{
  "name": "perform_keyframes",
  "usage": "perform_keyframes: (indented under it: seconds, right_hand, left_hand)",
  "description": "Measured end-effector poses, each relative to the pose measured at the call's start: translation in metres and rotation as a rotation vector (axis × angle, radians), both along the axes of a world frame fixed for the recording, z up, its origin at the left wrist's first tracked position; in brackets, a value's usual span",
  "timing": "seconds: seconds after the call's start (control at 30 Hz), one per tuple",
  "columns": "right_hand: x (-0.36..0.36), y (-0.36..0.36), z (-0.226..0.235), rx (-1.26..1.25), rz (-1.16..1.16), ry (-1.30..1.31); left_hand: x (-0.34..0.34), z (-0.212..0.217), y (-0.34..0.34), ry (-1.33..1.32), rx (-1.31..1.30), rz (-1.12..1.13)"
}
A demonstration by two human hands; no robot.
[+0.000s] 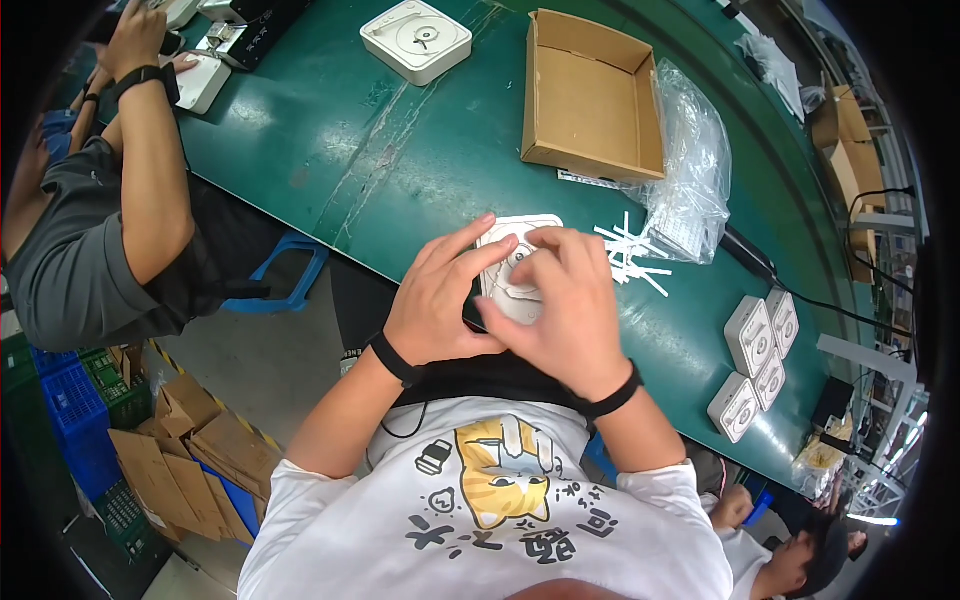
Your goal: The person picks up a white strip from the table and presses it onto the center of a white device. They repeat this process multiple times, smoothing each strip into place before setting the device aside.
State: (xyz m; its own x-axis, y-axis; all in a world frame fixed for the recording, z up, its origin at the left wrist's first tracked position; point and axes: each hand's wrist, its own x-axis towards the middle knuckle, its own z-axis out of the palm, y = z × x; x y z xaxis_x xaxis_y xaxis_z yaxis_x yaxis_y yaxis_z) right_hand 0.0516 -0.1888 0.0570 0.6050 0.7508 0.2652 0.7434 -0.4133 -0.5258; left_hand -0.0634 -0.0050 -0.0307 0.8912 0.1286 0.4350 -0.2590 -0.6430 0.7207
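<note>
A square white device with a round, turntable-like disc on top (503,284) is at the table's near edge, in front of my body. My left hand (435,300) grips its left side, fingers along the top edge and thumb low at the near corner. Over its right half bends my right hand (572,305), with thumb and index finger closed toward each other above the surface. Whatever lies between those fingertips is too small to make out. The right hand hides much of the device's right side.
Right of my hands lie thin white strips (635,258), a clear plastic bag (692,170) and an open cardboard box (592,150). Several similar white devices (750,335) sit at far right, and one (416,42) at the back. A co-worker (100,220) works at left.
</note>
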Motion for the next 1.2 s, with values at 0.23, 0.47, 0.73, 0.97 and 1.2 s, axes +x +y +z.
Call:
perform_keyframes:
  seconds: [0.23,0.47,0.73,0.97,1.2]
  right_hand:
    - [-0.003,-0.006,-0.005,0.073,-0.094,0.057]
    - [0.048,-0.026,-0.008,0.046,0.038,0.137]
    - [0.057,-0.026,-0.017,0.108,0.158,0.266]
    - [0.057,-0.021,-0.025,0.143,0.152,0.258]
    - [0.054,-0.016,-0.019,0.103,0.125,0.228]
  left_hand:
    - [0.003,0.003,-0.004,-0.043,0.006,0.009]
    - [0.003,0.007,0.003,-0.083,0.168,-0.015]
    - [0.006,0.015,0.009,-0.09,0.347,-0.037]
    - [0.006,0.014,0.008,-0.074,0.369,-0.031]
    - [0.011,0.016,0.013,-0.079,0.399,-0.075]
